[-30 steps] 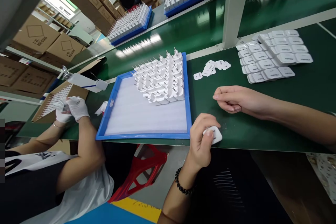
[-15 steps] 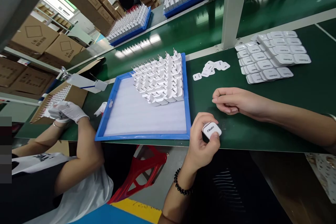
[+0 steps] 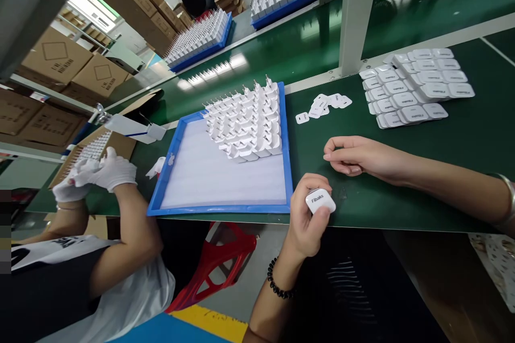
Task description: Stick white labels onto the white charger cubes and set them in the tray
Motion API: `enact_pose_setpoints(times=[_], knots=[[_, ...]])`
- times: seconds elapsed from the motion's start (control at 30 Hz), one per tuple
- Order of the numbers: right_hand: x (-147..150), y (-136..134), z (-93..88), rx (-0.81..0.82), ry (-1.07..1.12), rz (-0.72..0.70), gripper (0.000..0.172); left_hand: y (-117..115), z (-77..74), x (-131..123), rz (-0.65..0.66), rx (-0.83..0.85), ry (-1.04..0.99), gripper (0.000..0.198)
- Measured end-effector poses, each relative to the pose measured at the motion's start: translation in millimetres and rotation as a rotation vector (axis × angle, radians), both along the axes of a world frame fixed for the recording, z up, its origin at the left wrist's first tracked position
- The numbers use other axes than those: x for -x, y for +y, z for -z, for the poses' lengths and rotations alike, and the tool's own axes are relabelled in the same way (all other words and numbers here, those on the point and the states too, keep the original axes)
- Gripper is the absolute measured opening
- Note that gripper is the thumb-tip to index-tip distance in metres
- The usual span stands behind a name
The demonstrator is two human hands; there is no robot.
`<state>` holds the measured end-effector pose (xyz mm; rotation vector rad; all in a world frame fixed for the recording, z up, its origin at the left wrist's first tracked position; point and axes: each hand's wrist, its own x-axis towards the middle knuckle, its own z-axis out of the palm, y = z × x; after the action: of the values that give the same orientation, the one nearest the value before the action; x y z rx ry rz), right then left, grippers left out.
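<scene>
My left hand (image 3: 308, 220) is closed round a white plug-in charger (image 3: 321, 201) with rounded corners, its face marked "Fibaks" turned up toward me. The thumb presses on the charger's lower edge, above the table's front edge. My right hand (image 3: 358, 155) rests on the green table to the right, fingers curled in and tips close together, with nothing visible in them. Left of my hands lies a blue-rimmed tray (image 3: 219, 209) with a white liner. Rows of white chargers (image 3: 245, 126) stand in its back right part, pins up.
Loose white label cards (image 3: 322, 104) lie behind my hands. Stacked white chargers (image 3: 418, 88) sit at the back right. A metal post (image 3: 358, 16) rises at the table's rear. On the left, a co-worker's gloved hands (image 3: 115, 169) are at a carton (image 3: 124, 146) of chargers.
The charger in my left hand has tilted and shifted slightly left, its face turning more toward me. My right hand has hardly moved. The co-worker's gloved hands have moved apart from their earlier pose.
</scene>
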<state>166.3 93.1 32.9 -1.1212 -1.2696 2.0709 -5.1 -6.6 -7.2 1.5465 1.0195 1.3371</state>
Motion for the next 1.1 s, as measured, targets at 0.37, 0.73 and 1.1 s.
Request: enact_pose_setpoints(times=[0.37, 0.73, 1.1], knots=[[1, 1, 5.0, -0.012, -0.006, -0.008, 0.017, 1, -9.2, 2, 0.026, -0.031, 0.079, 0.034], [-2, 6, 6.2, -0.083, -0.045, -0.166, 0.021, -12, -11.4, 7, 0.205, -0.080, 0.047, 0.041], [-4, 1, 2.0, -0.120, -0.079, -0.282, 0.027, 0, -74.4, 116, -0.652, -0.034, 0.768, 0.027]])
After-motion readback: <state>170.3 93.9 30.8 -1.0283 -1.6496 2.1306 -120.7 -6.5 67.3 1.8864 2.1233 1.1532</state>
